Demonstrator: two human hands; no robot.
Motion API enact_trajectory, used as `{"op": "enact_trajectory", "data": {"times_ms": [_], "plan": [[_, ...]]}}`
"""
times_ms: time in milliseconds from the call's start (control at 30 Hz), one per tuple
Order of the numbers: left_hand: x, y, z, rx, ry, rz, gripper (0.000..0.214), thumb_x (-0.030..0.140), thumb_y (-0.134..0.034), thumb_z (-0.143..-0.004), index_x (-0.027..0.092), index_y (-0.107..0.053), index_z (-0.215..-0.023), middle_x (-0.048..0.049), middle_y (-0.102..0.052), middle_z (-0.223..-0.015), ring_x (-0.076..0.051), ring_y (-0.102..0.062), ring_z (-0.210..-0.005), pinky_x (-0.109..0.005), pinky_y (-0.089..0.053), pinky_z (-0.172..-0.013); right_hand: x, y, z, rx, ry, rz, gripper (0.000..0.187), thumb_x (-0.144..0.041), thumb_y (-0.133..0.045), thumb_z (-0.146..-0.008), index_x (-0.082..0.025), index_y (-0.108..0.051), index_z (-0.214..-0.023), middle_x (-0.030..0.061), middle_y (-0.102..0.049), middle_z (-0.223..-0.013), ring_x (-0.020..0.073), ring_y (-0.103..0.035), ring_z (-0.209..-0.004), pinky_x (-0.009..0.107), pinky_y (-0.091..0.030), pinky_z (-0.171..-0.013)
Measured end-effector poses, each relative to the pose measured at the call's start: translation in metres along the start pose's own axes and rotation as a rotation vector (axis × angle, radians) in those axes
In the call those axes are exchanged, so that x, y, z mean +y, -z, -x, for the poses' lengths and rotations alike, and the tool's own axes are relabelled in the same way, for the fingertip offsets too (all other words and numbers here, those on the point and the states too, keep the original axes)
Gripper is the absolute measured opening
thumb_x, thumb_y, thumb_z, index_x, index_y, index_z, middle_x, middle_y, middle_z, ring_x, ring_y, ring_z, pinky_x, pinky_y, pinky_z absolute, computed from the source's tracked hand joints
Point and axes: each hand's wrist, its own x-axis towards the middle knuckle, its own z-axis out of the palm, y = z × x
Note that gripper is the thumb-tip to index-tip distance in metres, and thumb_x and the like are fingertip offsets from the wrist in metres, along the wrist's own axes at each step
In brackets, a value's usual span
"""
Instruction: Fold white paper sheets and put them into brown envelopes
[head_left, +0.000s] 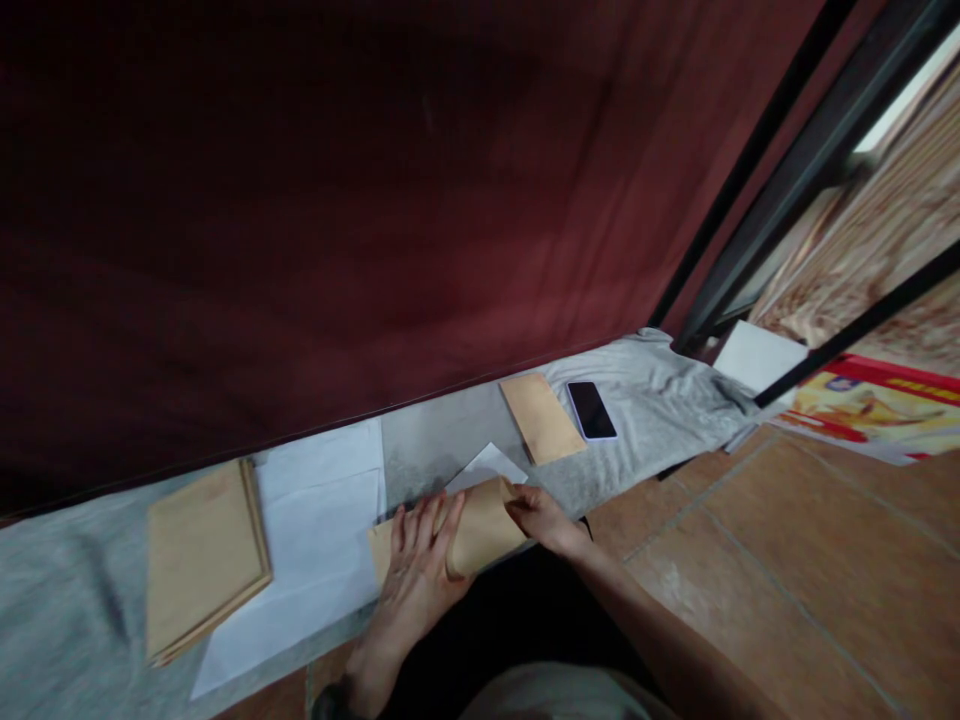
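A brown envelope (pixel 480 528) lies on the grey cloth (pixel 660 395) near its front edge. A folded white sheet (pixel 489 464) sticks out of the envelope's far end. My left hand (pixel 417 572) lies flat on the envelope, fingers stretched out and together. My right hand (pixel 541 518) pinches the envelope's right end where the paper enters it. Just to the left are white paper sheets (pixel 319 540).
A stack of brown envelopes (pixel 201 555) lies at the left. Another brown envelope (pixel 541 416) and a black phone (pixel 591 410) rest further along the cloth. A dark red curtain (pixel 337 200) hangs behind. Tiled floor (pixel 787 560) and a colourful poster (pixel 870 405) are at the right.
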Motion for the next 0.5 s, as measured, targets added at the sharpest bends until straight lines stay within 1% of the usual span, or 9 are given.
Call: {"op": "enact_trajectory", "data": {"times_ms": [100, 133, 200, 233, 267, 300, 333, 433, 500], "plan": [[0.002, -0.004, 0.002, 0.032, -0.004, 0.001, 0.106, 0.023, -0.069, -0.07, 0.02, -0.013, -0.16, -0.0162, -0.051, -0.146, -0.034, -0.049, -0.133, -0.057, -0.024, -0.119, 0.001, 0.008, 0.001, 0.114, 0.013, 0.066, 0.023, -0.034, -0.063, -0.076, -0.019, -0.066, -0.094, 0.0036, -0.07, -0.082, 0.0213, -0.063, -0.076, 0.034, -0.051, -0.072], [0.003, -0.006, 0.002, 0.038, 0.003, -0.002, 0.106, 0.024, -0.069, -0.069, 0.02, -0.013, -0.16, -0.0165, -0.05, -0.147, -0.035, -0.049, -0.133, -0.057, -0.024, -0.119, -0.002, 0.011, 0.004, 0.173, 0.055, 0.112, 0.024, -0.032, -0.064, -0.076, -0.02, -0.066, -0.097, 0.0043, -0.07, -0.087, 0.0216, -0.063, -0.08, 0.035, -0.051, -0.076], [0.004, -0.011, 0.003, 0.046, 0.022, -0.008, 0.107, 0.026, -0.07, -0.069, 0.02, -0.013, -0.159, -0.0174, -0.047, -0.15, -0.036, -0.048, -0.134, -0.057, -0.025, -0.118, -0.011, 0.017, 0.012, 0.328, 0.208, 0.245, 0.028, -0.031, -0.062, -0.08, -0.021, -0.067, -0.105, 0.0065, -0.07, -0.101, 0.022, -0.064, -0.09, 0.036, -0.05, -0.085], [0.004, -0.012, 0.003, 0.048, 0.029, -0.008, 0.107, 0.026, -0.071, -0.069, 0.019, -0.013, -0.159, -0.0178, -0.045, -0.152, -0.036, -0.047, -0.135, -0.057, -0.025, -0.118, -0.017, 0.02, 0.017, 0.377, 0.269, 0.282, 0.027, -0.031, -0.06, -0.083, -0.021, -0.068, -0.107, 0.0075, -0.069, -0.104, 0.022, -0.064, -0.092, 0.036, -0.049, -0.087], [0.004, -0.014, 0.003, 0.05, 0.033, -0.005, 0.107, 0.026, -0.071, -0.069, 0.019, -0.013, -0.159, -0.018, -0.044, -0.153, -0.036, -0.047, -0.135, -0.057, -0.026, -0.118, -0.022, 0.022, 0.021, 0.375, 0.296, 0.296, 0.026, -0.031, -0.057, -0.087, -0.021, -0.069, -0.107, 0.0075, -0.069, -0.103, 0.0219, -0.064, -0.093, 0.036, -0.049, -0.087], [0.003, -0.014, 0.002, 0.053, 0.032, 0.0, 0.107, 0.027, -0.071, -0.07, 0.019, -0.013, -0.159, -0.0181, -0.043, -0.153, -0.036, -0.046, -0.135, -0.057, -0.026, -0.118, -0.026, 0.024, 0.024, 0.331, 0.292, 0.28, 0.025, -0.033, -0.055, -0.089, -0.021, -0.07, -0.105, 0.007, -0.069, -0.099, 0.0217, -0.064, -0.09, 0.035, -0.05, -0.085], [0.003, -0.014, 0.002, 0.057, 0.029, 0.007, 0.107, 0.028, -0.071, -0.071, 0.019, -0.012, -0.159, -0.018, -0.043, -0.154, -0.036, -0.046, -0.135, -0.057, -0.027, -0.118, -0.03, 0.026, 0.027, 0.238, 0.265, 0.25, 0.026, -0.034, -0.053, -0.091, -0.021, -0.071, -0.103, 0.0061, -0.07, -0.094, 0.0215, -0.064, -0.087, 0.034, -0.051, -0.083], [0.005, -0.013, 0.0, 0.063, -0.009, 0.034, 0.106, 0.028, -0.071, -0.072, 0.019, -0.013, -0.159, -0.0169, -0.045, -0.152, -0.036, -0.046, -0.136, -0.057, -0.028, -0.117, -0.035, 0.032, 0.03, -0.13, 0.159, 0.193, 0.025, -0.035, -0.054, -0.09, -0.02, -0.074, -0.094, 0.0035, -0.07, -0.085, 0.0207, -0.064, -0.082, 0.033, -0.051, -0.079], [0.007, -0.011, 0.001, 0.049, -0.061, 0.055, 0.104, 0.026, -0.071, -0.072, 0.021, -0.015, -0.159, -0.0152, -0.047, -0.151, -0.035, -0.046, -0.137, -0.056, -0.03, -0.117, -0.036, 0.037, 0.03, -0.31, 0.127, 0.21, 0.022, -0.03, -0.056, -0.087, -0.02, -0.075, -0.088, 0.0018, -0.071, -0.087, 0.0201, -0.064, -0.085, 0.032, -0.051, -0.082]]}}
